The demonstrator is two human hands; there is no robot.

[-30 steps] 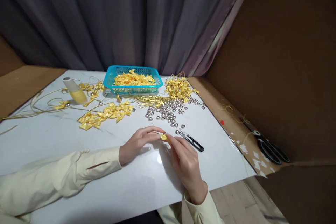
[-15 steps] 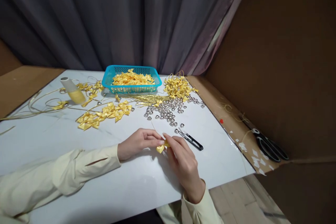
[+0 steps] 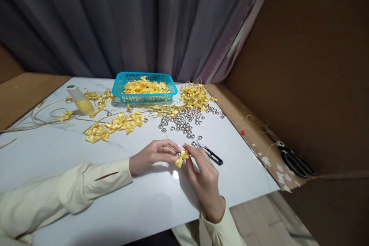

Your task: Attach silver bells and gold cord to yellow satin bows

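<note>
**Yellow bow (image 3: 182,158) pinched between both hands**

Your left hand (image 3: 152,155) grips its left side by a silver bead (image 3: 178,154); your right hand (image 3: 204,177) grips its right loop, over the white table (image 3: 138,203). Its long axis slants from lower left to upper right. Probably light, soft and slick: best held at the knot.

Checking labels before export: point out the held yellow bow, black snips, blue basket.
Yellow bow (image 3: 181,158): head view, near its middle.
Black snips (image 3: 215,157): head view, on the handle.
Blue basket (image 3: 145,95): head view, on the front rim.
</note>
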